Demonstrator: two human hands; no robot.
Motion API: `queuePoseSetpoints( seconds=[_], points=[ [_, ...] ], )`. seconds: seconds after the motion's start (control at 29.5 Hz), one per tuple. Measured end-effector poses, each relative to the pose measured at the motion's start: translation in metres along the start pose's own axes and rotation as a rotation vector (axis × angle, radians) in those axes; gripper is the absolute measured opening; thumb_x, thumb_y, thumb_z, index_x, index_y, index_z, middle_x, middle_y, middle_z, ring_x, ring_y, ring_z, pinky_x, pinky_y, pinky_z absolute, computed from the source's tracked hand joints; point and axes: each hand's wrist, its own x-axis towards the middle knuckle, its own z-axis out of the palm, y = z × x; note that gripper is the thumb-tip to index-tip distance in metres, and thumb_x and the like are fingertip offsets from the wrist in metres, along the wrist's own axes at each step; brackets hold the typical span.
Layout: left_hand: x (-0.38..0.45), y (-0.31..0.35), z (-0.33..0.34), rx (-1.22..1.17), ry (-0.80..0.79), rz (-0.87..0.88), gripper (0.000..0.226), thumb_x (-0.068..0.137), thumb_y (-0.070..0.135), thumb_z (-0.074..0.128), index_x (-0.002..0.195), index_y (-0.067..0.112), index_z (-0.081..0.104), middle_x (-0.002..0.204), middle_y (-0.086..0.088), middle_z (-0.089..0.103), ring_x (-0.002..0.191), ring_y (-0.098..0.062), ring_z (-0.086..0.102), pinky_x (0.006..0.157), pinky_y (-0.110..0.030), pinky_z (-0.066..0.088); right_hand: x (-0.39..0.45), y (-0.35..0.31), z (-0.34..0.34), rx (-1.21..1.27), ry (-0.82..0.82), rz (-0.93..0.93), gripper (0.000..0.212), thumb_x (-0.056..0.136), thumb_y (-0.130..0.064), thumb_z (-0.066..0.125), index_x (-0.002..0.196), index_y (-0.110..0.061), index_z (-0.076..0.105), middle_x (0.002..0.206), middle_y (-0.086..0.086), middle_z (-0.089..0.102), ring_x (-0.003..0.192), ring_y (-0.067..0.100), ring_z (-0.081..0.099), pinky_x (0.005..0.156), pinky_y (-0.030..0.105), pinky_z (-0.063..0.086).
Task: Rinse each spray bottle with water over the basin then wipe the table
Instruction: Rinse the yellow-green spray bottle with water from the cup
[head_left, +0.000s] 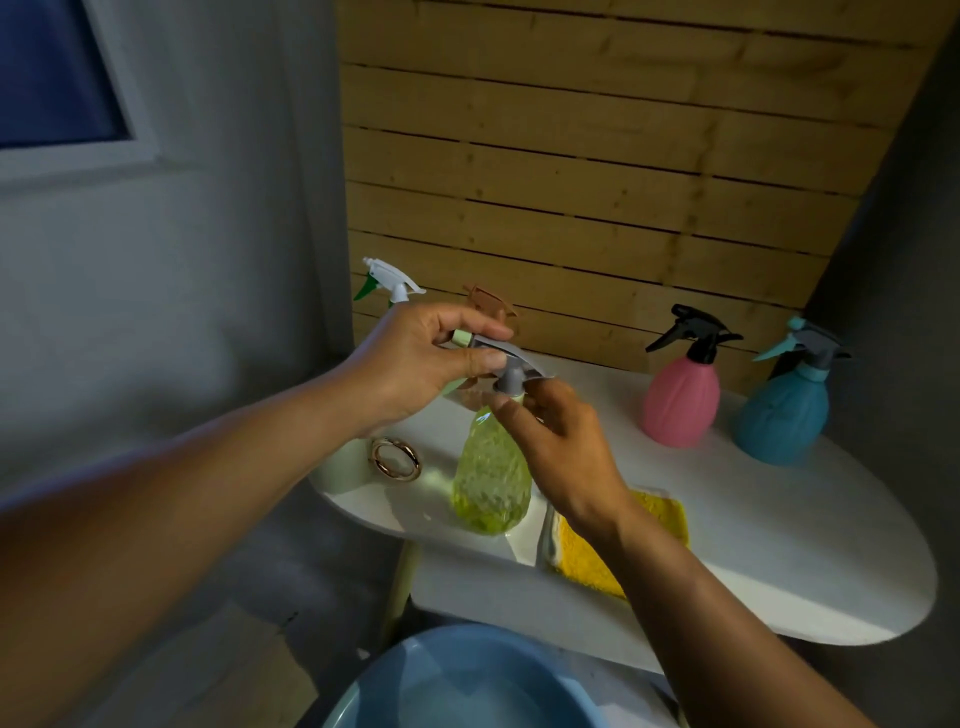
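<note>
Wood-slat wall, white table (779, 545) w/ spray bottles; both hands on green bottle (491, 478).
L hand (415, 364) pinches grey sprayer head (511, 366) betw thumb & fingers; R hand (561, 447) fingertips pinch the neck just below. Yellow cloth (660, 514) under R wrist; pink bottle (680, 400) & blue bottle (787, 415) well right of fingers; blue basin (415, 675) below hands.

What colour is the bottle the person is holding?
The held bottle is translucent yellow-green with a textured surface, topped by a grey spray head; head view.

Dim, soft indoor light; wide-angle bending at edges, slight overall blur.
</note>
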Motion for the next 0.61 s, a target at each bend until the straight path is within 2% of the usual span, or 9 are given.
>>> queuePoseSetpoints(
  seconds=[0.1, 0.17, 0.24, 0.31, 0.34, 0.41, 0.44, 0.54, 0.61],
  points=[
    [0.0, 0.001, 0.002, 0.011, 0.001, -0.006, 0.023, 0.086, 0.01, 0.079, 0.106, 0.02, 0.078, 0.094, 0.006, 0.078, 0.084, -0.007, 0.074, 0.076, -0.029, 0.061, -0.006, 0.002, 0.008, 0.025, 0.086, 0.017, 0.027, 0.09, -0.048, 0.071, 0.099, -0.028, 0.055, 0.087, -0.015, 0.059, 0.076, -0.002, 0.058, 0.067, 0.021, 0.047],
    [0.001, 0.001, 0.001, 0.001, 0.008, -0.006, 0.023, 0.085, 0.011, 0.08, 0.105, 0.022, 0.078, 0.103, 0.002, 0.078, 0.094, -0.016, 0.076, 0.087, -0.041, 0.062, -0.009, 0.006, 0.011, -0.039, 0.065, -0.063, 0.018, 0.099, -0.046, 0.06, 0.091, -0.033, 0.049, 0.08, -0.017, 0.049, 0.072, 0.002, 0.05, 0.067, 0.024, 0.04],
    [0.001, 0.001, 0.001, 0.012, 0.006, -0.002, 0.023, 0.085, 0.011, 0.081, 0.104, 0.024, 0.079, 0.105, 0.001, 0.078, 0.095, -0.019, 0.076, 0.092, -0.046, 0.061, -0.01, 0.014, 0.013, -0.045, 0.054, -0.101, 0.018, 0.103, -0.039, 0.055, 0.086, -0.036, 0.048, 0.081, -0.016, 0.046, 0.075, 0.003, 0.046, 0.072, 0.029, 0.038],
    [0.001, 0.0, 0.001, 0.028, 0.004, 0.001, 0.023, 0.085, 0.012, 0.081, 0.105, 0.023, 0.078, 0.103, 0.001, 0.078, 0.094, -0.019, 0.076, 0.09, -0.047, 0.062, -0.006, 0.015, 0.013, 0.034, 0.083, -0.08, 0.012, 0.098, -0.039, 0.065, 0.093, -0.032, 0.055, 0.088, -0.013, 0.059, 0.082, 0.006, 0.057, 0.074, 0.035, 0.047],
    [0.001, 0.0, 0.001, 0.034, -0.001, 0.0, 0.023, 0.085, 0.013, 0.081, 0.106, 0.023, 0.078, 0.103, 0.002, 0.078, 0.094, -0.017, 0.076, 0.089, -0.045, 0.062, -0.004, 0.012, 0.014, 0.092, 0.104, -0.035, 0.021, 0.092, -0.04, 0.072, 0.099, -0.027, 0.058, 0.093, -0.009, 0.065, 0.086, 0.007, 0.063, 0.076, 0.037, 0.052],
    [0.001, 0.002, 0.001, 0.046, -0.018, 0.005, 0.024, 0.085, 0.014, 0.081, 0.107, 0.024, 0.078, 0.1, 0.007, 0.078, 0.092, -0.012, 0.075, 0.09, -0.041, 0.062, -0.003, 0.006, 0.017, 0.18, 0.133, 0.046, 0.038, 0.083, -0.039, 0.082, 0.103, -0.021, 0.055, 0.096, -0.008, 0.066, 0.085, 0.003, 0.065, 0.076, 0.032, 0.055],
    [0.001, 0.002, 0.0, 0.048, -0.017, 0.004, 0.024, 0.085, 0.015, 0.081, 0.107, 0.024, 0.078, 0.099, 0.008, 0.077, 0.091, -0.009, 0.074, 0.09, -0.039, 0.062, -0.005, 0.005, 0.018, 0.172, 0.126, 0.044, 0.038, 0.085, -0.041, 0.08, 0.103, -0.021, 0.053, 0.096, -0.009, 0.064, 0.084, 0.001, 0.063, 0.075, 0.029, 0.053],
    [0.001, 0.001, 0.0, 0.041, -0.023, 0.011, 0.024, 0.085, 0.014, 0.081, 0.108, 0.022, 0.078, 0.097, 0.01, 0.077, 0.09, -0.007, 0.074, 0.09, -0.035, 0.061, -0.013, 0.011, 0.017, 0.075, 0.062, -0.053, 0.013, 0.101, -0.039, 0.059, 0.098, -0.029, 0.052, 0.09, -0.017, 0.056, 0.081, 0.001, 0.053, 0.075, 0.027, 0.044],
    [0.003, 0.0, -0.001, 0.047, -0.023, 0.021, 0.024, 0.085, 0.016, 0.082, 0.107, 0.025, 0.079, 0.1, 0.009, 0.077, 0.093, -0.008, 0.074, 0.09, -0.036, 0.061, -0.011, 0.013, 0.013, 0.079, 0.053, -0.082, 0.011, 0.103, -0.034, 0.057, 0.093, -0.028, 0.055, 0.086, -0.014, 0.055, 0.079, 0.004, 0.051, 0.074, 0.03, 0.042]
  ],
)
